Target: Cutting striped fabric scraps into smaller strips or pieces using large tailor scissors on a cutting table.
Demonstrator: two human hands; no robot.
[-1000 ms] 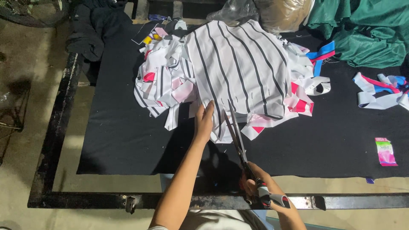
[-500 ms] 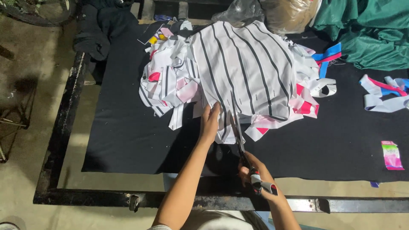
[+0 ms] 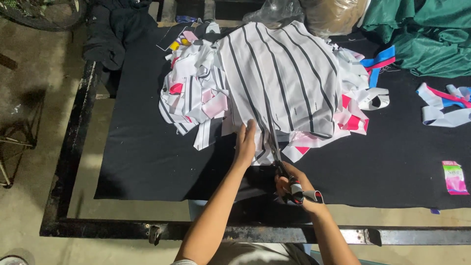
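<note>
A white fabric piece with black stripes [image 3: 284,78] lies spread on a black cloth-covered table [image 3: 147,162]. My left hand [image 3: 245,143] rests flat on its near edge, fingers together. My right hand [image 3: 294,185] grips the handles of long scissors [image 3: 275,147]. The blades lie along the striped fabric, just right of my left hand, pointing away from me. Around the fabric sit heaps of white, pink and striped offcuts [image 3: 196,93].
Green cloth [image 3: 422,29] is bundled at the far right. Blue, pink and white strips [image 3: 446,105] lie on the right side, with a small pink and green packet [image 3: 454,177] nearer me. Dark clothing [image 3: 117,29] hangs at the far left. A black metal frame [image 3: 73,147] borders the table.
The view has shifted slightly, so the table sits lower and more to the right. My right hand with the scissors has edged forward along the striped fabric. My left hand stays on the fabric.
</note>
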